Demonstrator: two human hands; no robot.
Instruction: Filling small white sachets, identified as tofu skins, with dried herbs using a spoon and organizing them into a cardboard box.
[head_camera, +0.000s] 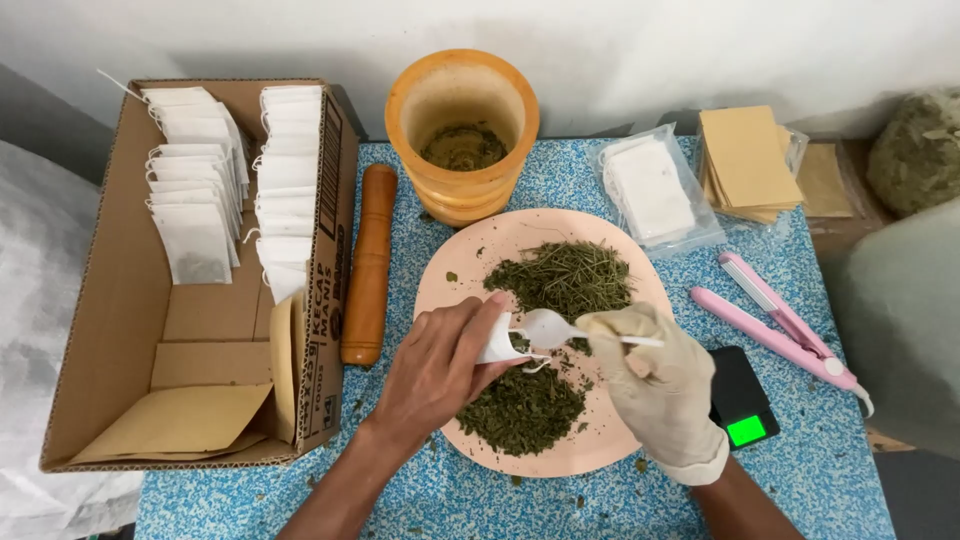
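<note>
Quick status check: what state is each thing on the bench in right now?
left hand: holds small white bag
small white bag: mouth open
right hand: gloved, holds spoon
spoon: over the bag
pink plate: holds two herb heaps
mortar: upright, herb inside
pestle: lying flat
cardboard box: open, bags stacked
scale: display lit

Small black scale (742, 400) half behind gloved hand (655, 385)

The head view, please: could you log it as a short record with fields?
left hand: bare left hand holds a small white paper tea bag open
right hand: gloved right hand holds a white plastic spoon at the bag's mouth
plate: round pink plate with dried green herb piles
behind: orange wooden mortar, brown wooden pestle
left side: cardboard box of filled bags
</note>
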